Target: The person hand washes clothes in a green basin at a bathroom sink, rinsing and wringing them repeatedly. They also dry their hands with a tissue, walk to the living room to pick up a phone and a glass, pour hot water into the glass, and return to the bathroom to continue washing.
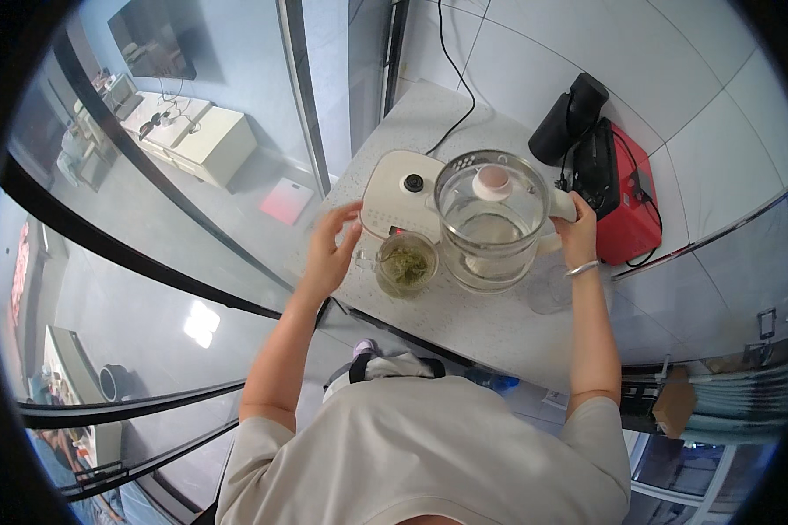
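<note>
My right hand (578, 223) is closed round the pale handle of a clear glass kettle (486, 254), which has a metal-rimmed glass lid (468, 210) with a pinkish knob. I cannot tell whether the kettle touches the counter. Left of it lies a cream heating base (394, 184) with a black round connector and a small red light. In front of the base, a glass cup (406, 265) holds green leaves in liquid. My left hand (333, 249) hangs beside the cup's handle, fingers apart, holding nothing. Near my right wrist stands another clear glass (550, 290).
A speckled light counter (517, 337) bears everything. At its back right are a black cylindrical appliance (569, 118) and a red and black appliance (630, 206) with a cord. A black cable (464, 109) runs to the base. Glass door panels with dark frames (193, 302) border the left side.
</note>
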Demonstrator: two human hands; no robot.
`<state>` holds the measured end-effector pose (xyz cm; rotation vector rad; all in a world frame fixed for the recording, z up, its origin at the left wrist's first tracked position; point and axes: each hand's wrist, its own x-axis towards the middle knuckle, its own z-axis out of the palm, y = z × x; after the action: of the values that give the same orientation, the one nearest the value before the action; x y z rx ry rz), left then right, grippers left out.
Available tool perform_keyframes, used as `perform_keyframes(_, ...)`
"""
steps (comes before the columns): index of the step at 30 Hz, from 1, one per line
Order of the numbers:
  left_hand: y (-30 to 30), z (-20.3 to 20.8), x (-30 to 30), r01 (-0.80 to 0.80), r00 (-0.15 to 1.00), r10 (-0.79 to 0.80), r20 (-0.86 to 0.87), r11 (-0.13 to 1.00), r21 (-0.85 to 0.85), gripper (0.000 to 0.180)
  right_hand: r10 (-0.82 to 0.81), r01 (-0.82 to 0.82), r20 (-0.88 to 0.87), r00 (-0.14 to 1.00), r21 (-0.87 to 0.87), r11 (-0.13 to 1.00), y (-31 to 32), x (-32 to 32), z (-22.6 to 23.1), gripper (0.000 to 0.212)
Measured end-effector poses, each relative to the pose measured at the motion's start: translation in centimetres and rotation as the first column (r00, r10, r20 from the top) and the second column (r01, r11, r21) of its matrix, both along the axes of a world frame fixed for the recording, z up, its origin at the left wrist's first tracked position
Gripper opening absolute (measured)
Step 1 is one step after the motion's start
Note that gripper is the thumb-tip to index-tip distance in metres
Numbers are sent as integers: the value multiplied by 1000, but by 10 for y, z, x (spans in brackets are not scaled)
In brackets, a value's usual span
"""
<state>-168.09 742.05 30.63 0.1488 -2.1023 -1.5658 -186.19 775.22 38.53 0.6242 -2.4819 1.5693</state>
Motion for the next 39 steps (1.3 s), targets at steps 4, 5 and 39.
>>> perform_keyframes(4, 4, -49, 2, 44, 986, -62, 154, 992, 120, 25, -71, 81, 52, 996, -233, 969, -21, -11, -3, 17)
perform_keyframes(5, 9, -53, 0, 53, 981, -77, 178, 990, 133, 24, -80, 84, 29, 996, -277, 957, -28, -14, -5, 18)
perform_keyframes(39, 7, -66, -15, 205, 903, -278, 328, 949, 239, 42, -317, 303, 32, 948, -398, 866, -150, -43, -94, 18)
